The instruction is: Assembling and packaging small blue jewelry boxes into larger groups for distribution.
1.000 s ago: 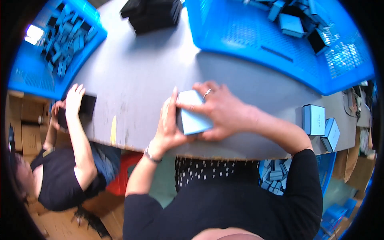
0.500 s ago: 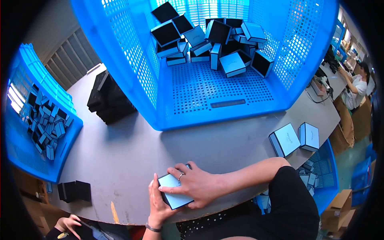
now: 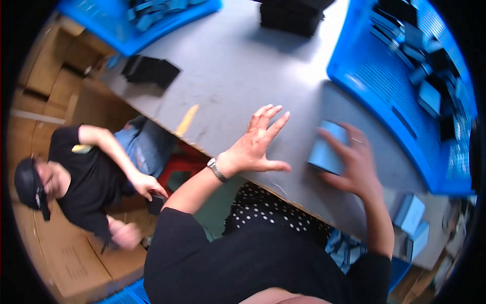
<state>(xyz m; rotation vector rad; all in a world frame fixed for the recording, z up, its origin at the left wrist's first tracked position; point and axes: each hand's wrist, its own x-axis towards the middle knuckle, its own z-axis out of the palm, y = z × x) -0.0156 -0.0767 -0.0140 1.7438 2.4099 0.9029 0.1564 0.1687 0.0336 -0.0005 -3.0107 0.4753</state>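
My right hand is closed on a light-blue box with a dark edge, low over the grey table or resting on it; motion blur hides which. Fingers and thumb grip the box from its right side. My left hand is off the box, its fingers spread and nothing in it, with a metal watch on the wrist. Two more light-blue boxes, a farther one and a nearer one, stand by the table's right edge.
A blue crate holding several boxes lies on its side at the right. Another blue crate is at the far left. Black stacked pieces and a black piece sit on the table. A person is at the left, beside cartons.
My view has swung left, bringing the person into sight. My left hand has let go of the box and spread its fingers; my right hand has carried the box away from it.
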